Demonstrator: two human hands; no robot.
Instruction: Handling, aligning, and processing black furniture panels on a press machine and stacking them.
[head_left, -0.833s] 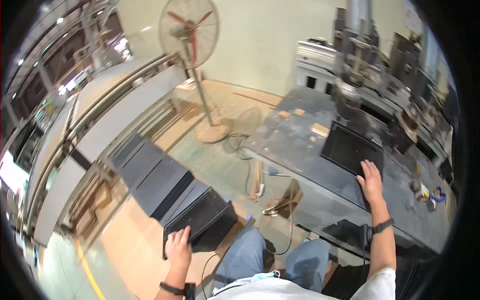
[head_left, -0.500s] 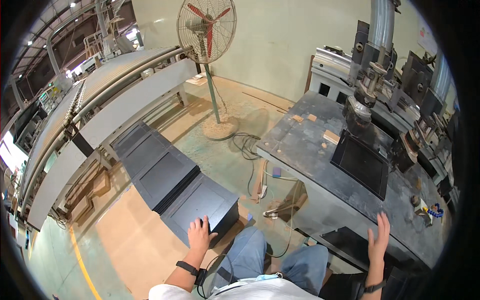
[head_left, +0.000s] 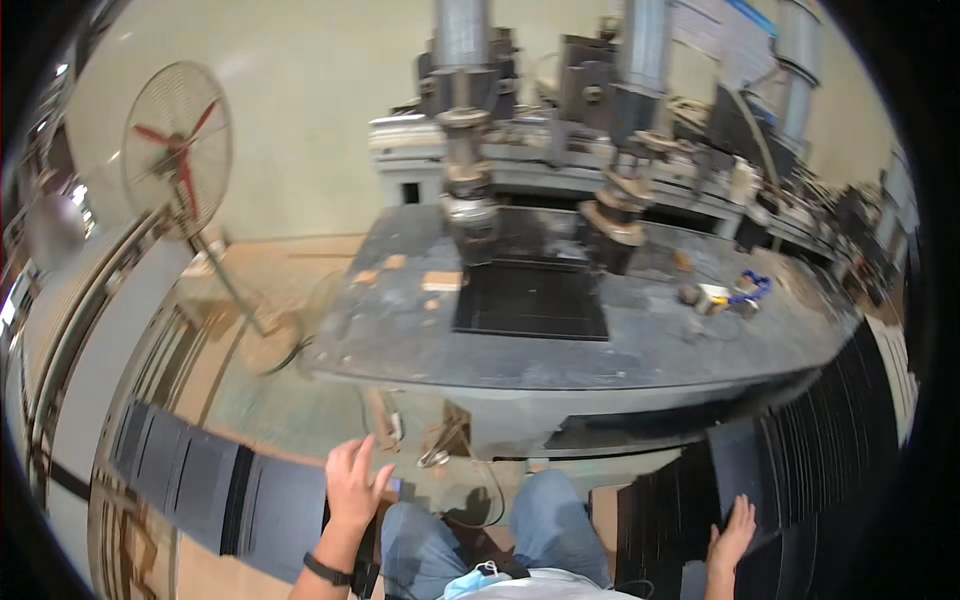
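My right hand (head_left: 733, 535) lies flat, fingers spread, on the top dark panel (head_left: 745, 465) of the stack (head_left: 820, 440) at the lower right of the frame; nothing is pinched yet. That panel's long axis runs from my hand up and away toward the surface (head_left: 600, 345), its near corner under my palm. To lift it cleanly I judge I should slide only the top sheet off the stack, get fingers under its near edge, and keep it level so the ones below stay squared.

My left hand (head_left: 355, 485), lower left of centre, is open with fingers splayed, holding nothing, just above my knee (head_left: 415, 530) and beside the row of dark panels (head_left: 215, 485) on the floor. Another panel (head_left: 530, 298) lies flat on the surface under the press heads (head_left: 470, 200).
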